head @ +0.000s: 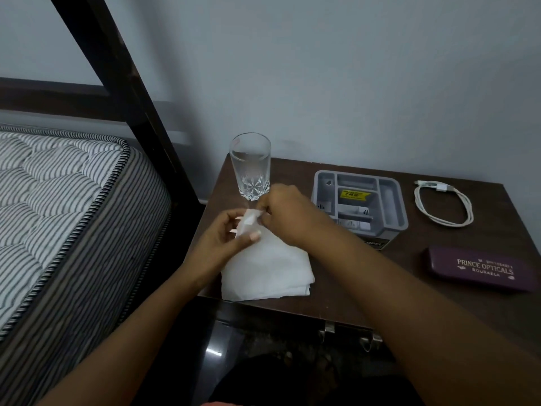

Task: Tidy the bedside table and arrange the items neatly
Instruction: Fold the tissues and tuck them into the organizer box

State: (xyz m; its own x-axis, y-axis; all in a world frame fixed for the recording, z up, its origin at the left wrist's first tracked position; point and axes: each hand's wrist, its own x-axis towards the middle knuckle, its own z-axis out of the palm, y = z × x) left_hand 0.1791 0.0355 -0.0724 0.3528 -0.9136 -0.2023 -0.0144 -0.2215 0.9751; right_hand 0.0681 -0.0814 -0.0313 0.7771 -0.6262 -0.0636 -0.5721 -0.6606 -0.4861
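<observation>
A white tissue [268,271] lies at the front left corner of the dark wooden bedside table [409,276]. Its far corner is lifted and folded. My left hand [222,238] pinches that corner from the left, and my right hand [282,212] pinches it from the right. Just behind my hands stands a clear cut-glass tumbler [251,168] with water in it. A grey plastic organiser tray [360,200] with a yellow price sticker sits mid-table. A coiled white charging cable [443,203] lies at the back right. A maroon spectacle case [480,269] rests at the right.
A bed with a striped quilted mattress [58,206] and a dark bedpost [126,92] stands to the left of the table. The grey wall [351,83] runs directly behind. Metal latches [329,329] hang below the table's front edge, above a dark floor.
</observation>
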